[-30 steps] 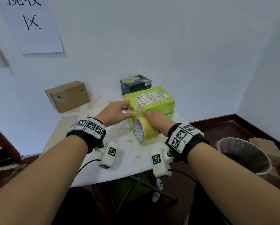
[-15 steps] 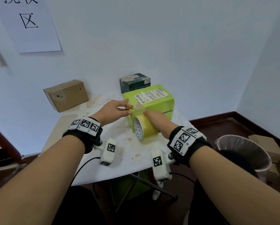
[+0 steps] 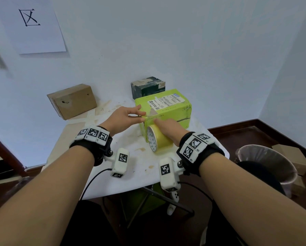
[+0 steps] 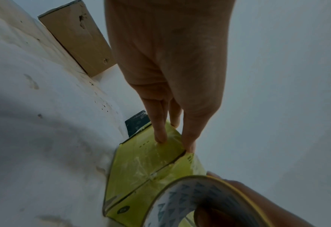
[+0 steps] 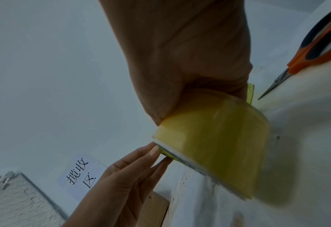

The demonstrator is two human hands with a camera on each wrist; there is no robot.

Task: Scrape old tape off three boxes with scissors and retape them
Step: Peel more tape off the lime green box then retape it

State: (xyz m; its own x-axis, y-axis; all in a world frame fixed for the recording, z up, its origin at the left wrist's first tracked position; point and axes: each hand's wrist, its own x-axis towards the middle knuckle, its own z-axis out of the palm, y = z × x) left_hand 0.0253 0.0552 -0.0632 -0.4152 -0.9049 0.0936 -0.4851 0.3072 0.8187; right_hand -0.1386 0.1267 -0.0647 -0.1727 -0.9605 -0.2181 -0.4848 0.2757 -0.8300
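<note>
While left hand point(image 3: 124, 118) presses green box point(image 3: 173, 110) flat-fingered | right hand point(image 3: 168, 127) grips tape roll point(image 3: 159, 139) | sign point(image 3: 30, 23) reads 区

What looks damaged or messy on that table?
The brown cardboard box at the back left has holes punched in its front. The dark box behind the green box is scuffed pale along its top. Brownish stains spot the white table.
</note>
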